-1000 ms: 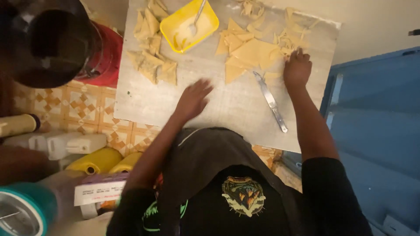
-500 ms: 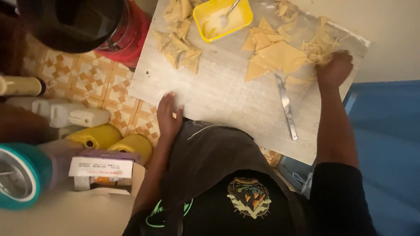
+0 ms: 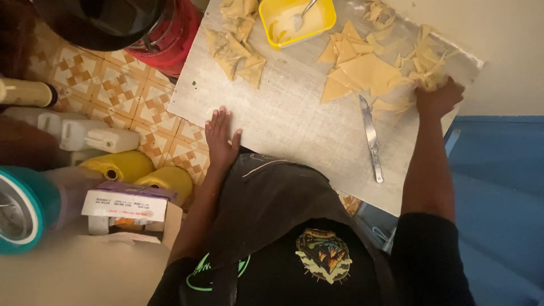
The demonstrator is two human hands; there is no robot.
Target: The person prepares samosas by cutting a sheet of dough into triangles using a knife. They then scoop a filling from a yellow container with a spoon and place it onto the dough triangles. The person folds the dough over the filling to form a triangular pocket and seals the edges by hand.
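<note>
A floured grey board lies in front of me. My left hand rests flat on its near left edge, fingers spread, holding nothing. My right hand reaches to the far right corner and closes on a heap of thin dough scraps. Flat dough triangles lie just left of that hand. A knife lies on the board below them. Folded pastry pockets are piled at the far left, beside a yellow dish with a spoon in it.
A red container under a dark pot stands left of the board on patterned floor tiles. White jugs, two yellow jugs, a small box and a teal lid crowd the left. Blue surface at right.
My left hand has pulled back from the board's middle to its near left edge. My right hand has slid rightward from the flat triangles onto the scrap heap at the far corner.
</note>
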